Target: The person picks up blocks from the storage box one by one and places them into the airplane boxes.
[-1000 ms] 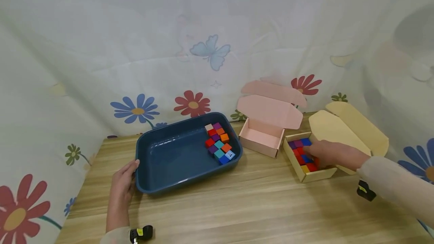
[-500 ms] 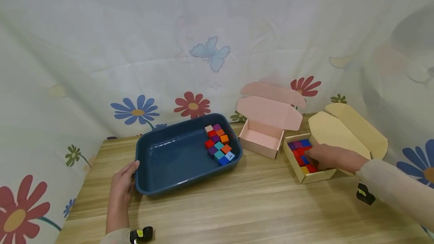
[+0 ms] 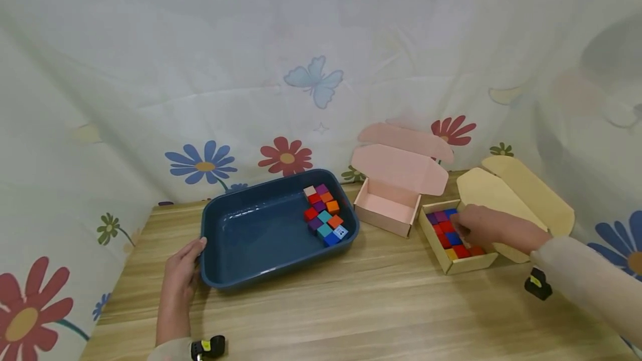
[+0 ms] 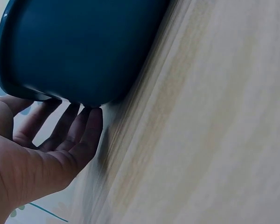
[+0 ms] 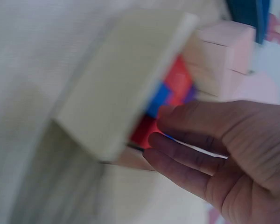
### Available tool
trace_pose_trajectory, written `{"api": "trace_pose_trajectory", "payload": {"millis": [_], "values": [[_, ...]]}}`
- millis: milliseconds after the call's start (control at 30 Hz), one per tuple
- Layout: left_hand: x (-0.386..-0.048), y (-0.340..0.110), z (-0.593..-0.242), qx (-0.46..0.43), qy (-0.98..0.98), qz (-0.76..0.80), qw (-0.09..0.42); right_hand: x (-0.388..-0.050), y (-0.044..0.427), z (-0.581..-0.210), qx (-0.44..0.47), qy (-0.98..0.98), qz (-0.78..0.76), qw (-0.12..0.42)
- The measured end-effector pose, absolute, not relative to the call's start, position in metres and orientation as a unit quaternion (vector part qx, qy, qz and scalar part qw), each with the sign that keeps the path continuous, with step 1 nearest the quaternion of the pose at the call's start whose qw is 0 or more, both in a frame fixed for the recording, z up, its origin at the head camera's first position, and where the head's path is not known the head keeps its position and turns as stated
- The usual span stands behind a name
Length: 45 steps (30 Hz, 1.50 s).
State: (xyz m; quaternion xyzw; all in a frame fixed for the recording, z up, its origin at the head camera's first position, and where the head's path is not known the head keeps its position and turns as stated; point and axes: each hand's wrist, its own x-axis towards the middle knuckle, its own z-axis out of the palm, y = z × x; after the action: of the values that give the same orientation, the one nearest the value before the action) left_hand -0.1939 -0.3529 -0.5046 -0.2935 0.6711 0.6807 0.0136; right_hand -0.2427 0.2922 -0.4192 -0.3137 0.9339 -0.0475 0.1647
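Note:
In the head view, my left hand (image 3: 181,266) is at the left end of a dark blue tray (image 3: 261,269). Its fingertips touch the tray's outer wall near the rim, as the left wrist view also shows. My right hand (image 3: 484,226) is over the right side of an open yellow cardboard box (image 3: 436,241), fingers pointing down and loosely bent. Red blocks (image 3: 460,251), blue blocks (image 3: 453,238) and purple blocks (image 3: 439,216) fill much of this box. No block shows between the right fingers (image 5: 177,175) in the blurred right wrist view.
Several coloured cubes (image 3: 324,216) lie at the tray's right end. Between tray and yellow box stands an open pink cardboard box (image 3: 381,219) with nothing visible inside. The wooden table (image 3: 321,316) meets a patterned cloth (image 3: 220,99) behind.
My right hand has risen slightly from the blocks in the yellow box, and an orange-red block near its front corner now shows. The left hand and the tray have stayed put.

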Motion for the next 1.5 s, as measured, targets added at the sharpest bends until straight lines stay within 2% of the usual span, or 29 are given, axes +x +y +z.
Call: {"api": "trace_pose_trajectory", "payload": {"millis": [167,367,567,700,967,1333,1500], "values": [[-0.194,-0.353,-0.504,-0.293,0.673,0.679,0.013,-0.257,0.271,-0.399,-0.318,0.938,-0.058,0.123],[-0.195,-0.354,-0.506,-0.290,0.674,0.679,0.019,-0.262,0.233,-0.381,-0.367,0.927,-0.056,0.049],[-0.197,-0.355,-0.507,-0.290,0.665,0.689,0.017,-0.275,0.185,-0.372,-0.448,0.893,-0.031,0.024],[-0.198,-0.355,-0.506,-0.290,0.665,0.688,0.017,-0.288,0.151,-0.373,-0.490,0.869,-0.046,0.048],[-0.196,-0.357,-0.506,-0.277,0.665,0.693,0.028,-0.311,0.088,-0.381,-0.477,0.863,-0.023,0.166],[-0.192,-0.356,-0.507,-0.263,0.671,0.692,0.023,-0.342,0.010,-0.418,-0.507,0.840,0.117,0.157],[-0.193,-0.356,-0.507,-0.269,0.671,0.691,0.019,-0.348,-0.010,-0.429,-0.503,0.831,0.133,0.197]]}}
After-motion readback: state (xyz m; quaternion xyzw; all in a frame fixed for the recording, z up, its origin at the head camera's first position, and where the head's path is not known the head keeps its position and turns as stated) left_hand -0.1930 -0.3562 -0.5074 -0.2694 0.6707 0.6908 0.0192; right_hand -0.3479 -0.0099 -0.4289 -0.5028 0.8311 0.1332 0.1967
